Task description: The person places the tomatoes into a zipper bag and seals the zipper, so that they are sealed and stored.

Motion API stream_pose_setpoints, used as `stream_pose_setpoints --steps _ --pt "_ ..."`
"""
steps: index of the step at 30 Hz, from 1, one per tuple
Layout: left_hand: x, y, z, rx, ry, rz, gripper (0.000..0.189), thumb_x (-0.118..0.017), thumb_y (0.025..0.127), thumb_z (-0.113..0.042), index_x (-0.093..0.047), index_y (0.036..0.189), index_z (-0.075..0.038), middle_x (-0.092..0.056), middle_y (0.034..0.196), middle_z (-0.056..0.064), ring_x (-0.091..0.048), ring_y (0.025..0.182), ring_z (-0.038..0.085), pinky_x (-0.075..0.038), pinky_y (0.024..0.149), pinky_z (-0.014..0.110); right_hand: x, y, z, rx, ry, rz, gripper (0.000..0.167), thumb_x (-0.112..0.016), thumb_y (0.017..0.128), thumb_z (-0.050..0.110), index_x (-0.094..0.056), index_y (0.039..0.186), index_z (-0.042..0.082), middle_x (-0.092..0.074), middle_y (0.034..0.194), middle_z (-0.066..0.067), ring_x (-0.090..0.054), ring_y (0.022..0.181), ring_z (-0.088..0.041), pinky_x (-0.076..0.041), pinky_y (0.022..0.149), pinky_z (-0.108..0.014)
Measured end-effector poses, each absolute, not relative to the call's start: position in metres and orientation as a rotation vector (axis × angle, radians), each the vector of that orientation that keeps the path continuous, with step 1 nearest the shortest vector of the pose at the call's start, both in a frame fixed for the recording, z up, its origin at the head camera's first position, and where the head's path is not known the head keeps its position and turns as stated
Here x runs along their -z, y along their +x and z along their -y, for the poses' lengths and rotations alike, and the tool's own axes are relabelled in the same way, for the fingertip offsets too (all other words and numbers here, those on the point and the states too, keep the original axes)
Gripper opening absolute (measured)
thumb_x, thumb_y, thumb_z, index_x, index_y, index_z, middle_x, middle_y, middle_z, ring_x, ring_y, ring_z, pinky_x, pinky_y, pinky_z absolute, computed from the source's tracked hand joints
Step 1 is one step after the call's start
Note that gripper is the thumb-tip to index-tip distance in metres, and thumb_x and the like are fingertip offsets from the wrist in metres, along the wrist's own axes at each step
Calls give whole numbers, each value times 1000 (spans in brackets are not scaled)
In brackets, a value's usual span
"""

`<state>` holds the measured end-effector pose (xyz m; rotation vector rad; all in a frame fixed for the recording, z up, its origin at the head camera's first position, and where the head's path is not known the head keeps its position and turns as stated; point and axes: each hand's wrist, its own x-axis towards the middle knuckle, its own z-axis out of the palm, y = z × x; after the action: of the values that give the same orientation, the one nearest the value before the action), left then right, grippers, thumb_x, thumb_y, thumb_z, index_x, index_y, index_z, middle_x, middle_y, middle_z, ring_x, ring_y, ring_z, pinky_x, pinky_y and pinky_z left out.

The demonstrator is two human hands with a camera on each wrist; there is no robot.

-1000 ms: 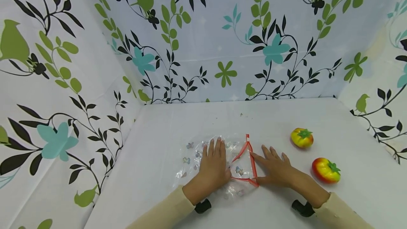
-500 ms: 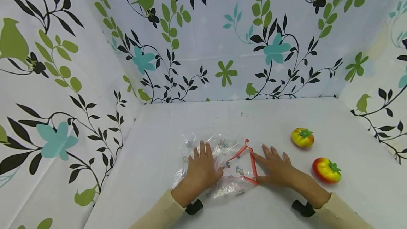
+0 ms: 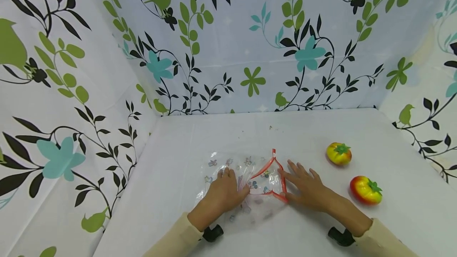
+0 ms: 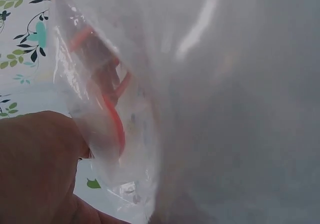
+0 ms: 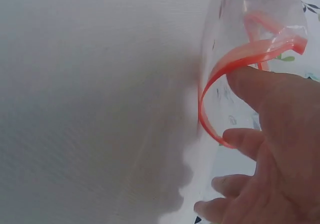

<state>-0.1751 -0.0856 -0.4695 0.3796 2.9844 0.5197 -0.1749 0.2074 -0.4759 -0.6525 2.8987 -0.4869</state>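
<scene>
A clear plastic zip bag [image 3: 228,162] with small printed figures lies flat on the white table, its red-edged mouth [image 3: 283,187] gaping toward the right. My left hand [image 3: 221,193] rests on the bag with bent fingers and gathers its upper layer between thumb and fingertips. In the left wrist view the plastic [image 4: 125,134] fills much of the frame and hides most of the fingers. At the mouth, my right hand [image 3: 308,189] spreads its fingers and touches the red edge with thumb and index finger. The right wrist view shows the thumb against the red strip [image 5: 240,58].
Two yellow-and-red toy fruits with green leaf tops lie to the right: one farther back [image 3: 338,154], one nearer [image 3: 365,190], close to my right forearm. White cloth printed with birds and leaves [image 3: 200,50] stands at the back and both sides.
My left hand has slid left, and its fingers have gone from straight to bent. The bag's upper layer has shifted left with it, widening the mouth. My right hand has moved only slightly.
</scene>
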Motion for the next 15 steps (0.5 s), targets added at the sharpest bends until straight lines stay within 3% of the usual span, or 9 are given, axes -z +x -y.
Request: stream_pose_setpoints --steps 9,15 --pt "470 -179 88 -511 374 -2958 81 -56 100 -51 -49 143 18 -47 154 35 -49 142 51 -52 106 57 456 -173 -221 731 -682 -2819 68 -68 100 52 -49 159 24 -41 167 -13 -44 149 -46 -43 109 -70" --pt "470 -180 89 -534 353 -2946 80 -58 99 -50 -50 142 16 -47 155 34 -50 142 49 -52 105 59 431 -171 -250 813 -553 -2877 78 -75 95 52 -47 160 21 -50 162 -11 -46 147 -42 -50 105 -65"
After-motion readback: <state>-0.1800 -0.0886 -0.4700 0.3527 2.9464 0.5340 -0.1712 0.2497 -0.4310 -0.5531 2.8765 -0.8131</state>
